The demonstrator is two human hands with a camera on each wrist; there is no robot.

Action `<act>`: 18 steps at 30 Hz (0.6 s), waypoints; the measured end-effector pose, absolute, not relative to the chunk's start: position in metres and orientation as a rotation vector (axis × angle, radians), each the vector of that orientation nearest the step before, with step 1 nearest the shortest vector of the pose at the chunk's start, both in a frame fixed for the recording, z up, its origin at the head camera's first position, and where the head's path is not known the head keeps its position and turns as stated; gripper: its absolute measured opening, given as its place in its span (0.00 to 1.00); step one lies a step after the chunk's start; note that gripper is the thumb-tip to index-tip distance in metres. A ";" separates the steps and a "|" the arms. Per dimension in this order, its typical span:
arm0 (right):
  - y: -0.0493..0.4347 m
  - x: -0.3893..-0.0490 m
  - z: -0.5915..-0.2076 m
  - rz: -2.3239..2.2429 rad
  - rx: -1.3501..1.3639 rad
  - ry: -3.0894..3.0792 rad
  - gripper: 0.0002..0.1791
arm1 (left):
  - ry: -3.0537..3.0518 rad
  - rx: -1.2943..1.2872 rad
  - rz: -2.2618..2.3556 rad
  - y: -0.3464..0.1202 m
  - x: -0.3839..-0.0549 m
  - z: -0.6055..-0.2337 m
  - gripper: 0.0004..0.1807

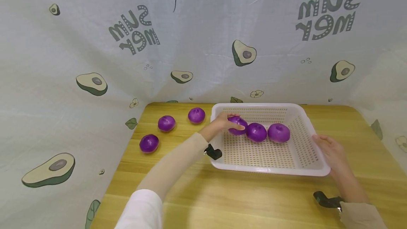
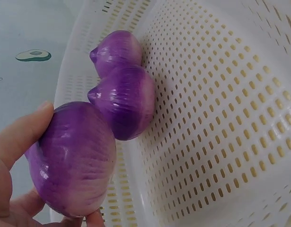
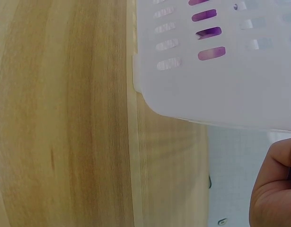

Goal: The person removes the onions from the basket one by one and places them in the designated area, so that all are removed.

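My left hand (image 1: 225,122) grips a purple onion (image 2: 72,158) inside the white plastic basket (image 1: 254,169), thumb on one side and fingers around the other. Directly beside it in the basket sits a second purple onion (image 1: 256,132), then a third onion (image 1: 278,133) to its right. In the left wrist view, the held onion overlaps the middle one. At the basket's right rim, my right hand (image 1: 330,151) holds the edge with its fingertips. The right wrist view catches part of that hand (image 3: 277,184) with bent fingers, beside the basket's outer wall (image 3: 216,90).
Three more purple onions lie on the wooden table (image 1: 203,193) left of the basket: a near onion (image 1: 149,143), a middle onion (image 1: 166,123) and a far onion (image 1: 196,115). A white cloth (image 1: 203,45) printed with avocados hangs behind the table and along its sides.
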State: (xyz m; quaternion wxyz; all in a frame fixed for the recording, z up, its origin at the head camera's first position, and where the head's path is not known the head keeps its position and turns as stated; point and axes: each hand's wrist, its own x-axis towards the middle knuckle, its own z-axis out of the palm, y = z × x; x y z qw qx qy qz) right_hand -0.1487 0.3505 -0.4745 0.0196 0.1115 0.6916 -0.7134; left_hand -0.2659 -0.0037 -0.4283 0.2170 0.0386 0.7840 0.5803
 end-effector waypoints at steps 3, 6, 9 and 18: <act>0.351 -0.149 -0.475 -2.215 0.335 2.142 0.02 | 2.114 0.136 1.659 -0.010 -0.265 -0.420 0.36; 0.351 -0.149 -0.475 -2.232 0.321 2.132 0.02 | 2.113 0.181 1.688 -0.016 -0.263 -0.412 0.35; 0.350 -0.148 -0.475 -2.219 0.326 2.143 0.02 | 2.110 0.211 1.700 -0.023 -0.260 -0.405 0.33; 0.351 -0.148 -0.475 -2.207 0.331 2.159 0.02 | 2.108 0.281 1.720 -0.058 -0.254 -0.380 0.34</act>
